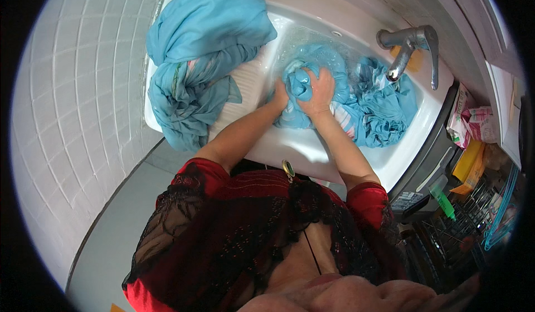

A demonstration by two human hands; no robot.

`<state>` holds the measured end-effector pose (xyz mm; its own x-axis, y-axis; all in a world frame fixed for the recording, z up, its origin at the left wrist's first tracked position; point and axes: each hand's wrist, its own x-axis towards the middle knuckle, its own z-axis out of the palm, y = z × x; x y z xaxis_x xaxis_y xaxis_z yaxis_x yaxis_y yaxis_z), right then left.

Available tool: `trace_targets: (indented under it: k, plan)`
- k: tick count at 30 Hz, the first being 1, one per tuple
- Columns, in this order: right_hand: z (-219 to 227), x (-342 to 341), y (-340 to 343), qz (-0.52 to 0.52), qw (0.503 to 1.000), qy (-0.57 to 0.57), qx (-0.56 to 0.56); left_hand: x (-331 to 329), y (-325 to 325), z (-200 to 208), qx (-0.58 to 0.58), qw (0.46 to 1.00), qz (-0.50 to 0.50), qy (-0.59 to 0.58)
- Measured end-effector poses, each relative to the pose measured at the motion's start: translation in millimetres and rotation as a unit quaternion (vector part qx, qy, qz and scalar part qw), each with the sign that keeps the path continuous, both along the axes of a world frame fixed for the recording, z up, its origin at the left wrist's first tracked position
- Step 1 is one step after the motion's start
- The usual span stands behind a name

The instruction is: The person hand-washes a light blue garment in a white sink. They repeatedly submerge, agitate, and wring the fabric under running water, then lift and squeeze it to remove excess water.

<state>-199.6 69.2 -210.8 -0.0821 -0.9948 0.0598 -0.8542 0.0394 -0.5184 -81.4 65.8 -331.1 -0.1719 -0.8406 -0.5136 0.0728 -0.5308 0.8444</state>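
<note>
In the water of a white sink (312, 153) lies wet light-blue cloth (301, 84), bunched up between my two hands. My right hand (319, 93) grips the bunch from the right, fingers curled over its top. On the other side my left hand (281, 94) presses into the same cloth, its fingertips partly hidden by the folds. The cloth spreads rightward under the tap, with a white and pink patterned strip (343, 118) beside my right wrist. A second large heap of blue cloth (212, 28) rests, twisted, on the ridged washboard (245, 86) at the left.
A chrome tap (409, 42) reaches over the basin's right side, its lever hanging down. White tiled wall (83, 89) closes off the left. Beyond the sink's right edge stand a dark appliance (426, 181), pink-and-white packages (473, 120), a green bottle (444, 203) and blue hangers (501, 211).
</note>
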Motion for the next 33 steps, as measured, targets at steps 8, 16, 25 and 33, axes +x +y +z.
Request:
trace_targets:
  k: [8, 16, 25, 33]
  plan:
    - [-10.1, 6.8, -62.0, -0.084, 0.987, 0.109, 0.083, -5.3, -11.1, 21.5, -0.16, 0.848, -0.312, -0.398]
    - [-34.2, -37.4, -124.9, 0.002, 0.952, -0.074, 0.298, 0.6, 8.5, 103.3, -0.023, 0.982, -0.041, -0.185]
    - [39.7, -92.2, 37.0, -0.105, 0.89, -0.421, 0.142, 12.4, -13.7, 123.4, 0.175, 0.983, 0.054, -0.013]
    - [32.0, 1.0, 60.0, 0.032, 0.999, -0.04, -0.007, -3.3, -21.2, 42.8, 0.108, 0.99, 0.061, 0.065]
